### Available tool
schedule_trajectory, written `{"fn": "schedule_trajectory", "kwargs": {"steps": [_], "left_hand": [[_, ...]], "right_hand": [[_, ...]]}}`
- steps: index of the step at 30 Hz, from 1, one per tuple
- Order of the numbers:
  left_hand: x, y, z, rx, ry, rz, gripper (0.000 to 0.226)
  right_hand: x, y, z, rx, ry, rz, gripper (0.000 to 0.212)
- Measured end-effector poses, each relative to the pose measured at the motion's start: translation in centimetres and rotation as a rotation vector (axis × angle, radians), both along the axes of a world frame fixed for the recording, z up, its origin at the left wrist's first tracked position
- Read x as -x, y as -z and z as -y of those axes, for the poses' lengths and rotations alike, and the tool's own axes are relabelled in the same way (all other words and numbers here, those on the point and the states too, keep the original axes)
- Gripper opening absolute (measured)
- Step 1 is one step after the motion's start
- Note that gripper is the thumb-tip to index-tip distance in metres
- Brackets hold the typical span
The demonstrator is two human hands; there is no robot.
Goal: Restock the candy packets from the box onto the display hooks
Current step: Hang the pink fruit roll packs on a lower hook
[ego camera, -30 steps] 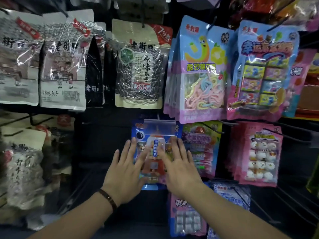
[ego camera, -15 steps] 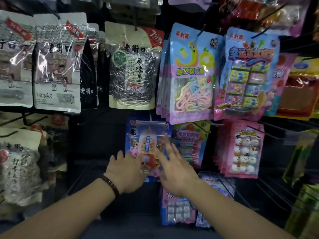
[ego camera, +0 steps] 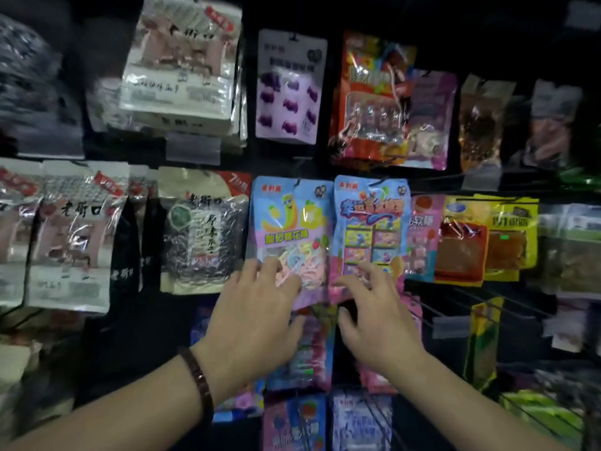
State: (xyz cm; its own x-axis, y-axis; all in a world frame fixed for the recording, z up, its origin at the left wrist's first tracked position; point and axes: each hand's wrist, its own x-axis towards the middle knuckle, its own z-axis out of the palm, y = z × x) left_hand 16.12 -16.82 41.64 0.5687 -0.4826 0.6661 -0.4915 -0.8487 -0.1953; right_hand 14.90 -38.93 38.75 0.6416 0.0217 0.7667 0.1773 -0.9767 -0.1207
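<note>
Glossy blue-pink candy packets (ego camera: 289,236) under spread, empty left hand (ego camera: 257,317) and right hand (ego camera: 377,320).

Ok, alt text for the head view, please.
Both hands, left hand and right hand, reach open-fingered to the lower edges of two blue candy packets hanging side by side on a dark rack crowded with snack bags. A brown bracelet circles the left wrist.

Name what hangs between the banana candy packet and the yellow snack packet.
In the head view, the blue comic-panel packet and a pink candy packet hang between them.
</note>
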Motion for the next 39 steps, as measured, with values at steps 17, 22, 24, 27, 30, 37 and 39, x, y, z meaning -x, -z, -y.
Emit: {"fn": "schedule_trajectory", "kwargs": {"steps": [17, 22, 24, 27, 30, 37, 39], "left_hand": [[-15.4, -2.3, 6.5, -0.031, -0.224, 0.018, 0.112], [-18.5, -2.6, 5.7, -0.015, -0.207, -0.058, 0.113], [-19.4, -2.6, 5.9, -0.006, -0.196, -0.068, 0.115], [-20.4, -2.2, 6.4, 0.020, -0.194, -0.060, 0.114], [-21.2, -2.0, 6.6, 0.029, -0.202, -0.046, 0.112], [-20.1, -2.2, 7.5, 0.067, -0.177, -0.108, 0.107], [-19.5, -2.2, 7.8, 0.082, -0.180, -0.114, 0.107]], "right_hand": [[-10.6, -5.5, 5.1, -0.015, 0.255, -0.130, 0.093], [-13.8, -5.8, 5.7, -0.007, 0.240, -0.130, 0.096], [-15.0, -5.8, 5.8, -0.012, 0.234, -0.127, 0.096], [-16.3, -5.8, 5.9, -0.044, 0.210, -0.135, 0.097], [-17.4, -5.4, 6.2, -0.068, 0.227, -0.153, 0.099], [-18.8, -6.7, 5.6, -0.103, 0.242, -0.263, 0.087], [-18.7, -7.3, 5.4, -0.108, 0.244, -0.285, 0.083]]}}
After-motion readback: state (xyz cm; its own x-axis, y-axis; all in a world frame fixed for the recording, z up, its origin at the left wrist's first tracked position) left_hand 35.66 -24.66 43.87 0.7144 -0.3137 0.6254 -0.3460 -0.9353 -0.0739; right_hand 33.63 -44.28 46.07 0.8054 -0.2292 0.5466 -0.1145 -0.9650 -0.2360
